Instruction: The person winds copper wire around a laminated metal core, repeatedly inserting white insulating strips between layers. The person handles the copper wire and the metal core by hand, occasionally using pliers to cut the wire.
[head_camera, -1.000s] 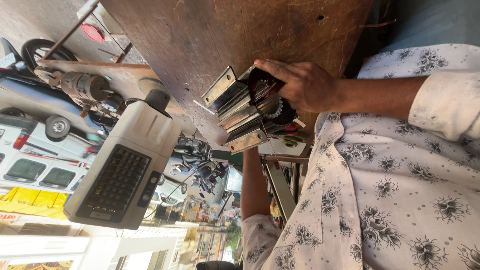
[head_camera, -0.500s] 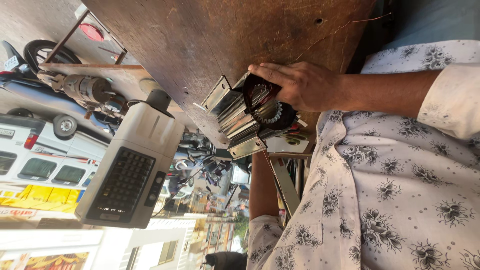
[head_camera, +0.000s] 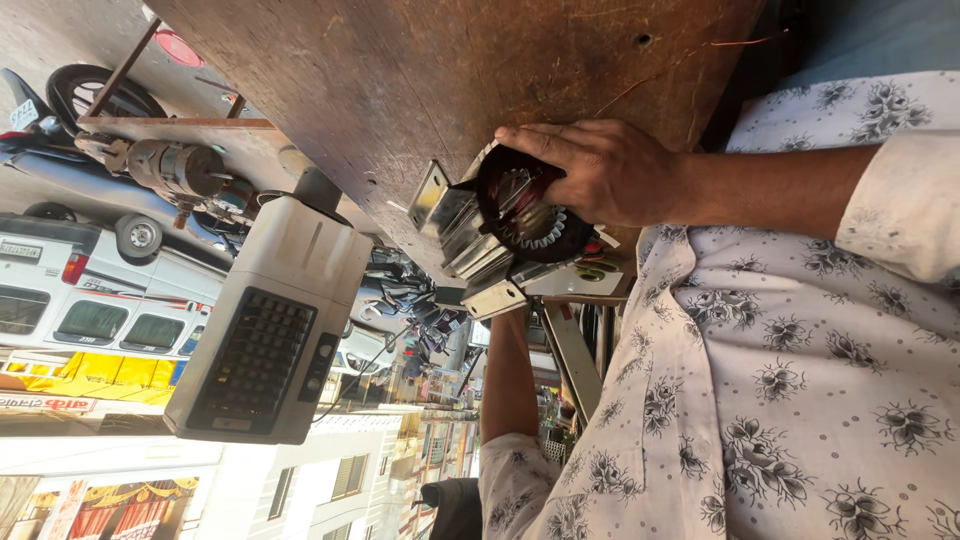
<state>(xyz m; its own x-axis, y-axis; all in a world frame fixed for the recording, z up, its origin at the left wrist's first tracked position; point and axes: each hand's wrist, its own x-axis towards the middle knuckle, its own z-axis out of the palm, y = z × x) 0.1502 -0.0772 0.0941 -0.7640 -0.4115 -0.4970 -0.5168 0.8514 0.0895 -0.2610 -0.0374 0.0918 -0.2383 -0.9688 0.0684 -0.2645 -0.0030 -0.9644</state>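
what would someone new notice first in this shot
A hand gripping a round black motor stator with metal plates, pressed against the worn wooden workbench in the centre. Left of it stands a grey machine with a dark keypad, with parked vehicles in the street behind.

Bright daylight comes from the street side, nearly washing out the pale buildings (head_camera: 300, 480) there. The wooden counter (head_camera: 400, 90) sits in softer shade. The picture is turned sideways, sharp, with little blur.
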